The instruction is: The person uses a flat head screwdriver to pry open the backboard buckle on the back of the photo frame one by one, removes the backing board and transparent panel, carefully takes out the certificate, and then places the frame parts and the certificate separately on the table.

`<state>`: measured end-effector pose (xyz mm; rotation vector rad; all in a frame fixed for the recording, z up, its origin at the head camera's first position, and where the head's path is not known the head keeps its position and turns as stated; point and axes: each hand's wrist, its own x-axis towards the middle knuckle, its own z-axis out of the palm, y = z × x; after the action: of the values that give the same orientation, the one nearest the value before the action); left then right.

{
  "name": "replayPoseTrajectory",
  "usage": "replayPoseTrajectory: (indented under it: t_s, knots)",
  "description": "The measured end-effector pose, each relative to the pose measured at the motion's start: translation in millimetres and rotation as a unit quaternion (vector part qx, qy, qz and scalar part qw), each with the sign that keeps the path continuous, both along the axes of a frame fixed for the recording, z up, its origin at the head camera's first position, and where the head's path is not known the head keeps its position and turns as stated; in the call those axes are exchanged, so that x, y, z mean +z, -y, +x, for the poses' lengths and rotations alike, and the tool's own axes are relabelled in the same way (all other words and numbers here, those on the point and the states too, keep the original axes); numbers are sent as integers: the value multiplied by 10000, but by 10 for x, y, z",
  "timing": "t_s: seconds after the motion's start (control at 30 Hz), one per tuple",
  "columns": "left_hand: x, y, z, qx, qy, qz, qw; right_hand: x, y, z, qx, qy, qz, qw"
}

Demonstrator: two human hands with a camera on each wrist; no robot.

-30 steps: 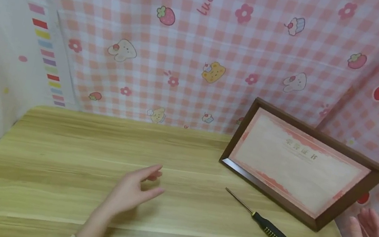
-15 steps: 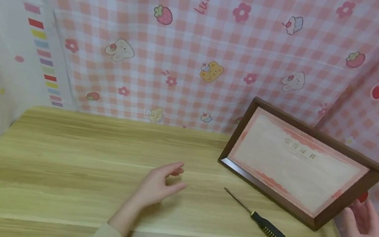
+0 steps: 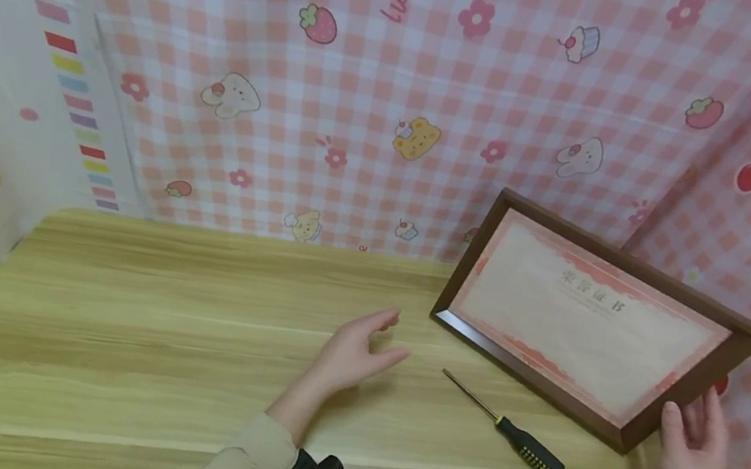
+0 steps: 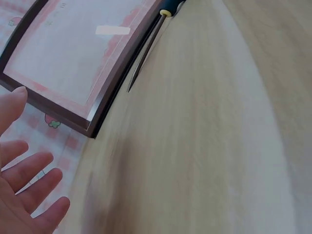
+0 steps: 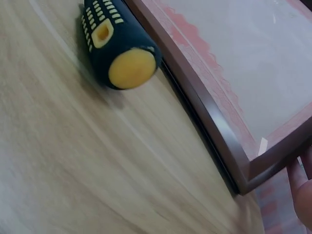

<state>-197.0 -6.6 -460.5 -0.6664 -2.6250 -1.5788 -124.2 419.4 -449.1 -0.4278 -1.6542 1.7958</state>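
Our left hand [image 3: 348,354] is wide near the framed certificate [image 3: 589,323] on the counter [image 3: 156,364], our right hand [image 3: 698,451] loosely spread at its right edge, so we seem to be reaching, next needing both sides gripped.

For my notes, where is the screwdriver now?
In the head view, the screwdriver lies right of centre on the table, just in front of the picture frame.
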Motion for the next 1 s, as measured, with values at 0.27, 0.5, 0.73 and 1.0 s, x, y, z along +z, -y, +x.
replayPoseTrajectory:
  t_s: [0.27,0.5,0.73,1.0]
  knots:
    - [58,-135,-101,-33,1,-133,9999,-64,31,-71,179,-296,130,9993]
    - [98,-196,-130,-102,30,-236,9997,-49,90,-171,474,-306,-554,9969]
    - [135,-213,-204,91,156,-223,9996,-86,124,-254,673,-619,-497,9946]
    - [141,-180,-251,181,334,-141,9992,-111,164,-319,1012,-955,-105,9902]
